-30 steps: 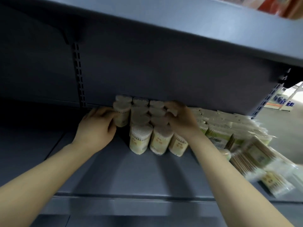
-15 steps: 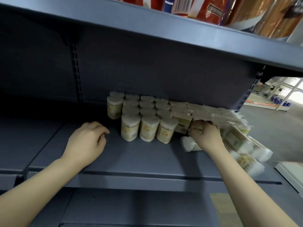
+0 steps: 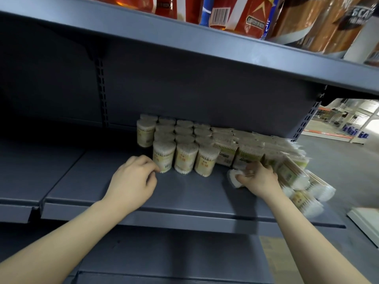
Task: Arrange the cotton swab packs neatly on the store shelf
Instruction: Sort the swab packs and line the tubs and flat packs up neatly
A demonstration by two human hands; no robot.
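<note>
A person's two bare arms reach onto a grey metal store shelf (image 3: pixel 184 197) at the centre of the frame. The left hand (image 3: pixel 133 181) rests on the shelf with fingers loosely curled and nothing in its grasp, its fingertips just touching the base of the leftmost front cylinder in a block of upright cotton swab packs (image 3: pixel 176 148), which stand in rows from the shelf's middle back to the rear panel. To the right of centre, the right hand (image 3: pixel 258 179) grips a lying cotton swab pack (image 3: pixel 234 178), its white cotton ends facing left, fingers curled over its top. Just right of that hand, flat rectangular swab packs (image 3: pixel 295 177) lean and spill in a loose heap toward the shelf's right edge, while more of the same stand in a row behind, next to the cylinders. Along the top of the frame, an upper shelf (image 3: pixel 184 37) carries red and brown bagged goods (image 3: pixel 246 15).
</note>
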